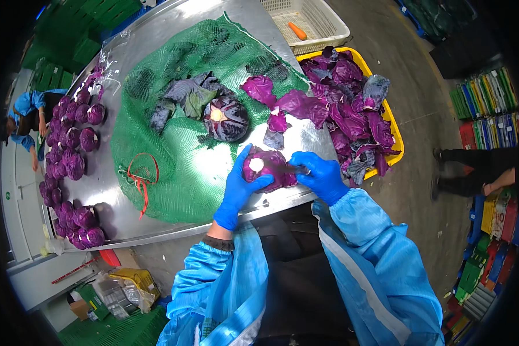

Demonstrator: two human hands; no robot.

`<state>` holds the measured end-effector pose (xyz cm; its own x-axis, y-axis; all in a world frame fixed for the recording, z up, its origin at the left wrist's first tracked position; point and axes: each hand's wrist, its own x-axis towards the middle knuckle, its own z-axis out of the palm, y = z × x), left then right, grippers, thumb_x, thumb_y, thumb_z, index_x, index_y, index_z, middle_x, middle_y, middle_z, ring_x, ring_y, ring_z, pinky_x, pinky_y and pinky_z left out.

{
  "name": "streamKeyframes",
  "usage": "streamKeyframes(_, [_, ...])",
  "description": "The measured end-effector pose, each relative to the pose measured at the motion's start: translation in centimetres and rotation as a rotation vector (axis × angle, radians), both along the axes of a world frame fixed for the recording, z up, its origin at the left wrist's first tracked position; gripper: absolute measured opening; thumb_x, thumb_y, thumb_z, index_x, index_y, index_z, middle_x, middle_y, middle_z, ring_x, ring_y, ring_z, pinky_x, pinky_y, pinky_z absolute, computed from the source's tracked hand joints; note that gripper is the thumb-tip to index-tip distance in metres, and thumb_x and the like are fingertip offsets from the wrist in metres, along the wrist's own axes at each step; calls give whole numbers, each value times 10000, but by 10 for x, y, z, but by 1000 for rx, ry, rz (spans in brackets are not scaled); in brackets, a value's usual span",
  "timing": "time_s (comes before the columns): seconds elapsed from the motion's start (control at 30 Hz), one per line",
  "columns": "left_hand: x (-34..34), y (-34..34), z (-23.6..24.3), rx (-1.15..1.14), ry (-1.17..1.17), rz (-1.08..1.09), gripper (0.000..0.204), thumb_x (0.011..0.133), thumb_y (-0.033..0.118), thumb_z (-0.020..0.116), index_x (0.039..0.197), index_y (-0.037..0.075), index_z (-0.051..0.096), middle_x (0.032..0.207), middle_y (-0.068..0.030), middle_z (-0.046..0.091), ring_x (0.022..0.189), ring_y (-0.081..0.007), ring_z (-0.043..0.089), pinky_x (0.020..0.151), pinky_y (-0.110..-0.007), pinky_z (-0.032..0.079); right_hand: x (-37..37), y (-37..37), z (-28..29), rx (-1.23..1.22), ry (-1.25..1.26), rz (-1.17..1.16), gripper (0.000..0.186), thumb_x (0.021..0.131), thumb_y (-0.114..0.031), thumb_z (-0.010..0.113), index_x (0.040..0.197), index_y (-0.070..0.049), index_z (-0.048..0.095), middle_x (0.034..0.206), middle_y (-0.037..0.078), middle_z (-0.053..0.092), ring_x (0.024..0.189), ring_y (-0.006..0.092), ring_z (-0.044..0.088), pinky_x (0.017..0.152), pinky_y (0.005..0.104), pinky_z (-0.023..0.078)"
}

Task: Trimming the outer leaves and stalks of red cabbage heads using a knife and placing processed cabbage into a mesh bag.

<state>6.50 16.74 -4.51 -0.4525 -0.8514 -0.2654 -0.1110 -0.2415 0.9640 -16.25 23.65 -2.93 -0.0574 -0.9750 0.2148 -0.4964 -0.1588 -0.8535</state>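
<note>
Purple and tight-leaved, a red cabbage head [269, 168] is clasped in the left hand [240, 185], whose blue-gloved fingers are wrapped around its near and left side so that the pale cut stem [256, 165] is turned up and toward that hand. The head is thus held above the near edge of the steel table [173, 29], directly between the 2 hands. Against its right flank the right hand [322, 175] is pressed, closed around what seems to be a small knife [301, 169]; only a short dark piece shows between glove and leaves, so the blade's direction cannot be told with certainty. The stem lies on the left-hand side of the grip, away from the tool, so the left hand is the nearer one to it.

Just beyond the grip, a second, untrimmed cabbage [226, 118] rests on a green mesh sack [179, 167] with its stem also up. To the right of it, loose outer leaves [297, 105] are strewn toward a yellow crate [394, 131] heaped with trimmings. Far to the left of the grip, rows of trimmed heads [69, 144] are lined along the table's far side.
</note>
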Motion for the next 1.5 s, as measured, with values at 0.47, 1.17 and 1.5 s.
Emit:
streamKeyframes(0.47, [-26,18,2,-405,-394,81,1001,637,242,887,1437,23,326,1324,-186,429,1246,-318,470,1075,-401,382,0,-56,-17,979,-457,-5,529,748,-489,776,979,-22,683,740,54,635,582,113,577,503,272,463])
streamKeyframes(1.17, [5,8,-26,-165,-71,125,932,663,200,881,1430,43,375,1348,-143,463,1258,-260,468,1074,-371,382,16,-38,10,371,-292,257,527,784,-159,798,1261,-62,597,1210,94,628,1118,162,579,960,325,464])
streamKeyframes(1.5, [11,-10,11,314,402,343,652,780,130,732,1355,18,447,1290,-145,541,1174,-266,552,1030,-406,450,-21,-20,-14,270,83,-98,127,784,-104,695,873,-45,627,808,132,628,722,227,632,672,332,497])
